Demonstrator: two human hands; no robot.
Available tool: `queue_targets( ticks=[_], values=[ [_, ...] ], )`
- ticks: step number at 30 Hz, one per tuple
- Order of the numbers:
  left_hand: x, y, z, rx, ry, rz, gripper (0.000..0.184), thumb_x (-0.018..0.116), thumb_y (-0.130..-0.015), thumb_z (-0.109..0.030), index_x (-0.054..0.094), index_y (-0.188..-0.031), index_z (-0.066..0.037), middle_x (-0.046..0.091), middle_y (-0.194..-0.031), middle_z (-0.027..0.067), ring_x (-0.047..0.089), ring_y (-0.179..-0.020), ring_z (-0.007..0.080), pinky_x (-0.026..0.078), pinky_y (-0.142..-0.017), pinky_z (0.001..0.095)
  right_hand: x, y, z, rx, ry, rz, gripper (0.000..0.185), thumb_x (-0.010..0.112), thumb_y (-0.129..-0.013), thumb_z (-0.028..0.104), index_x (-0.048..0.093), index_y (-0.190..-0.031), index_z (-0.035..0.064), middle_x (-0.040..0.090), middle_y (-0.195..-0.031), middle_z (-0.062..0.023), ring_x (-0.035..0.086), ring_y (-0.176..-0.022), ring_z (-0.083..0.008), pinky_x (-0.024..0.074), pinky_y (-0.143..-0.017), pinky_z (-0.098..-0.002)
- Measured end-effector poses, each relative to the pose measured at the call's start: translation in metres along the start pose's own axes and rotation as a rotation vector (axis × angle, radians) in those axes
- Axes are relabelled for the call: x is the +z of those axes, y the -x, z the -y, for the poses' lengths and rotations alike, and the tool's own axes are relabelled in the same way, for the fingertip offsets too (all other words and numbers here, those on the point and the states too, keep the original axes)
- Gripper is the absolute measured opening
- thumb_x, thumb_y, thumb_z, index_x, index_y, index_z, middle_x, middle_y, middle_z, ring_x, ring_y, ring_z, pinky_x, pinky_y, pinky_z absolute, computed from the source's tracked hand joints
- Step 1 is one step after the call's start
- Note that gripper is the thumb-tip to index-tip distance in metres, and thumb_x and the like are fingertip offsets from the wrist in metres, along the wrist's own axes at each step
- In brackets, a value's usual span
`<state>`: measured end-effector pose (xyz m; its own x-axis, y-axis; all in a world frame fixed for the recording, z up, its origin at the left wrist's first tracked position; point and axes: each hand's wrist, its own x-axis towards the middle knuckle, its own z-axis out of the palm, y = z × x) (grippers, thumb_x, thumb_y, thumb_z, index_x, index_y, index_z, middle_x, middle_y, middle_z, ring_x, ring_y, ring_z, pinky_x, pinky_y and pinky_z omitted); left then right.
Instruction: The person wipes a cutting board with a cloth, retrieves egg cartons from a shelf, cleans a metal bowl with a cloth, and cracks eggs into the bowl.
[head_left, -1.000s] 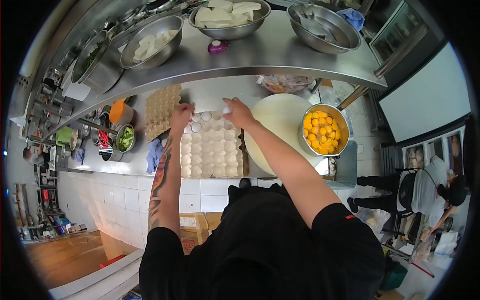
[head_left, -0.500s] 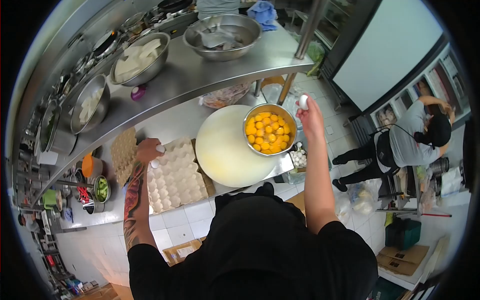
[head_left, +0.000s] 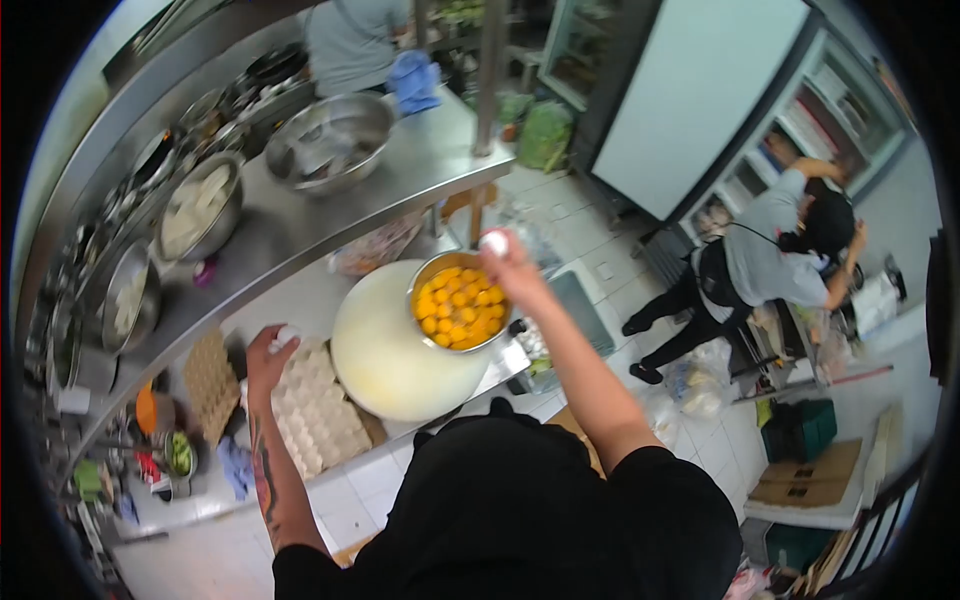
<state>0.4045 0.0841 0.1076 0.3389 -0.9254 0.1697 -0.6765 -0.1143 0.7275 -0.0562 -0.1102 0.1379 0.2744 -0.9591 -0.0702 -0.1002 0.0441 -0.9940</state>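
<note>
My right hand (head_left: 513, 268) is closed round a white egg (head_left: 494, 242) at the right rim of the metal pot (head_left: 412, 300). Many egg yolks (head_left: 456, 306) fill the pot, which stands on a round white board (head_left: 385, 350). Over the upper left corner of the pale egg carton (head_left: 318, 412), my left hand (head_left: 266, 360) has its fingers round another white egg (head_left: 286, 336). A second, brownish carton (head_left: 211, 388) lies to the left of that hand.
A steel shelf (head_left: 400, 185) above the worktop bears metal bowls (head_left: 330, 145). A blue cloth (head_left: 236, 466) lies left of the pale carton. One person (head_left: 765, 250) stands at the right by the fridge; another (head_left: 350, 45) is at the top.
The view has swung to the right. My right hand, with its egg, went from the cartons out past the pot and back to its rim. My left hand has lifted an egg off the carton.
</note>
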Motion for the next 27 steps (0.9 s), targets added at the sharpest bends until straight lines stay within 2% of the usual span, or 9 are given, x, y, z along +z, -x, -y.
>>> queue_targets(
  ticks=[2,3,9,14,19,23,25,26,27],
  values=[
    [0.023,0.004,-0.045,-0.142,0.132,0.072,0.037,0.079,-0.088,-0.018,0.069,-0.122,-0.004,0.07,-0.089,0.0035,0.062,-0.072,0.0104,0.047,-0.06,0.0264,0.009,-0.012,-0.04,-0.395,0.135,0.031,0.032,0.062,-0.103,0.023,0.048,-0.129,0.01,0.059,-0.094,-0.0043,0.058,-0.085,-0.0185,0.0499,-0.08,-0.0316],
    [0.034,0.004,-0.056,-0.14,0.288,0.075,0.037,0.078,-0.089,-0.017,0.069,-0.123,-0.005,0.069,-0.09,0.0014,0.06,-0.071,0.008,0.046,-0.057,0.024,0.01,0.002,-0.02,-0.311,0.244,0.055,0.031,0.062,-0.103,0.02,0.048,-0.128,0.0091,0.062,-0.1,-0.0133,0.063,-0.09,-0.027,0.0508,-0.084,-0.0366],
    [0.097,-0.001,-0.119,-0.092,0.738,0.172,0.037,0.075,-0.091,-0.014,0.066,-0.127,-0.006,0.068,-0.092,-0.0015,0.057,-0.068,0.0042,0.044,-0.053,0.0198,0.015,0.011,-0.011,-0.622,0.601,0.116,0.033,0.063,-0.1,0.026,0.048,-0.125,0.01,0.064,-0.108,-0.022,0.064,-0.099,-0.0447,0.0521,-0.084,-0.0494],
    [0.124,0.0,-0.156,-0.132,0.969,0.281,0.035,0.073,-0.094,-0.014,0.065,-0.126,-0.004,0.068,-0.094,0.001,0.058,-0.068,0.005,0.044,-0.052,0.0197,0.022,0.022,0.005,-0.575,0.738,0.093,0.038,0.063,-0.099,0.035,0.048,-0.126,0.0116,0.064,-0.105,-0.0207,0.065,-0.096,-0.0435,0.0528,-0.081,-0.0505],
    [0.152,0.003,-0.174,-0.272,1.168,0.26,0.029,0.06,-0.105,-0.03,0.065,-0.12,-0.005,0.07,-0.089,0.0062,0.059,-0.062,0.0066,0.042,-0.046,0.0216,0.032,0.034,0.013,-0.371,1.131,0.148,0.039,0.063,-0.099,0.042,0.049,-0.123,0.0147,0.063,-0.101,-0.0182,0.068,-0.087,-0.0398,0.0531,-0.072,-0.0494],
    [0.161,0.012,-0.188,-0.283,1.152,0.306,0.031,0.058,-0.106,-0.033,0.065,-0.119,-0.005,0.068,-0.084,0.0046,0.059,-0.062,0.0064,0.042,-0.046,0.0209,-0.005,0.041,0.031,-0.505,0.819,-0.008,0.043,0.066,-0.097,0.046,0.053,-0.12,0.0124,0.066,-0.107,-0.0191,0.069,-0.09,-0.0393,0.0548,-0.074,-0.0481],
    [0.169,0.015,-0.184,-0.278,1.099,0.315,0.033,0.058,-0.106,-0.034,0.065,-0.12,-0.005,0.069,-0.085,0.005,0.06,-0.063,0.0064,0.043,-0.046,0.0208,-0.036,0.042,0.025,-0.29,0.329,-0.235,0.051,0.069,-0.094,0.046,0.056,-0.129,0.0116,0.065,-0.122,-0.0234,0.069,-0.1,-0.0396,0.056,-0.08,-0.0473],
    [0.173,0.014,-0.183,-0.277,1.047,0.324,0.035,0.058,-0.106,-0.036,0.064,-0.121,-0.005,0.07,-0.086,0.0054,0.061,-0.063,0.0064,0.043,-0.046,0.0207,-0.056,0.038,0.004,-0.293,0.328,-0.236,0.051,0.069,-0.094,0.046,0.056,-0.129,0.0116,0.065,-0.122,-0.0234,0.069,-0.1,-0.0396,0.056,-0.08,-0.0473],
    [0.175,0.013,-0.183,-0.263,1.028,0.357,0.035,0.061,-0.105,-0.033,0.063,-0.124,-0.004,0.07,-0.088,0.0053,0.062,-0.064,0.0065,0.044,-0.047,0.0208,-0.077,0.03,-0.028,-0.352,0.745,-0.329,0.054,0.071,-0.094,0.041,0.055,-0.136,0.0116,0.062,-0.128,-0.0247,0.068,-0.105,-0.037,0.0555,-0.083,-0.0452]
  ],
)
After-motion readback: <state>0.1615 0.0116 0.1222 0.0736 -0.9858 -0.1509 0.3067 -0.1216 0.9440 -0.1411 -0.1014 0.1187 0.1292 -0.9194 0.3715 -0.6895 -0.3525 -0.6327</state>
